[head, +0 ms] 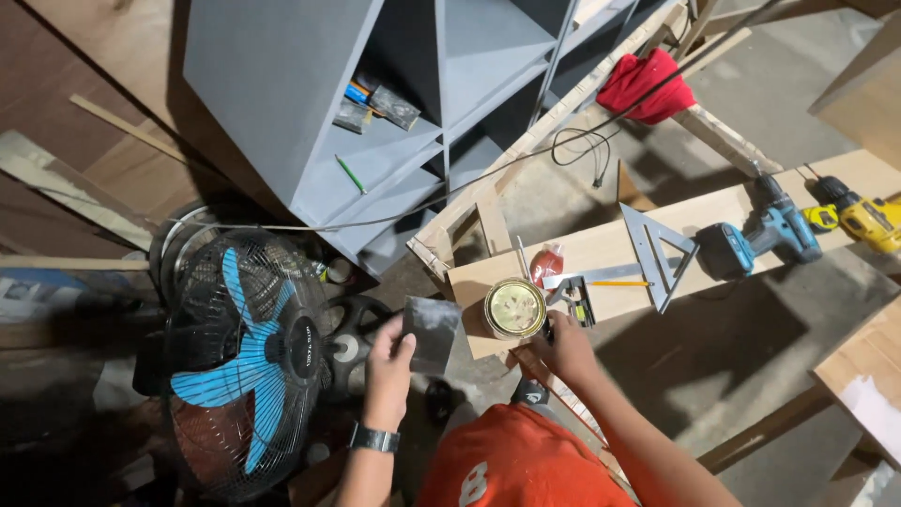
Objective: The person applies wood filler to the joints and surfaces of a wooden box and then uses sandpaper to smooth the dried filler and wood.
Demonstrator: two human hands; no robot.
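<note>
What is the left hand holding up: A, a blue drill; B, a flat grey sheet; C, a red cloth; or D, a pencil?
B: the left hand pinches a flat grey sheet by its edge, while the right hand reaches to the round can on the board.

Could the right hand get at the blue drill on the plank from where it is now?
Probably yes. The right hand rests by the round tin, and the blue drill lies farther along the plank, only flat tools between.
</note>
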